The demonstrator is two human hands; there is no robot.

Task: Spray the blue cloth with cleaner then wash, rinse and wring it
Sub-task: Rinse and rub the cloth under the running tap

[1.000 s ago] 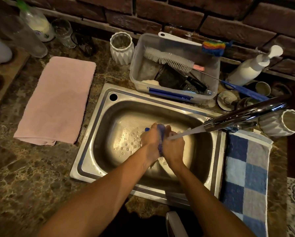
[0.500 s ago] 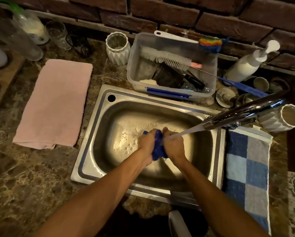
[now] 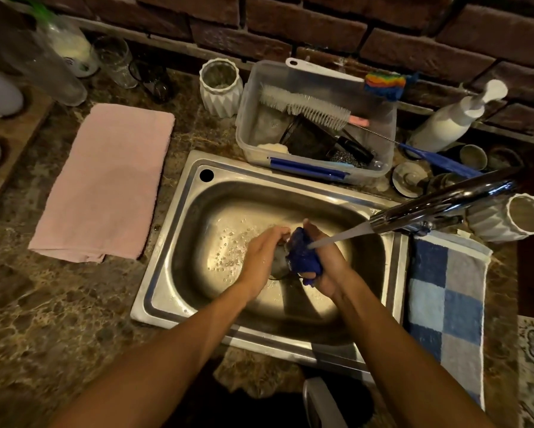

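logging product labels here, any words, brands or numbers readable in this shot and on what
None can be read.
Spray bottle at the back left: a label patch with dark marks, too blurred to read.
White pump bottle: no print visible on the side that shows.
Clear plastic tub, pink towel, checked towel: no text visible.

Both forearms are bare, with no sleeves in view. The left hand and right hand wear no gloves, rings or watch.
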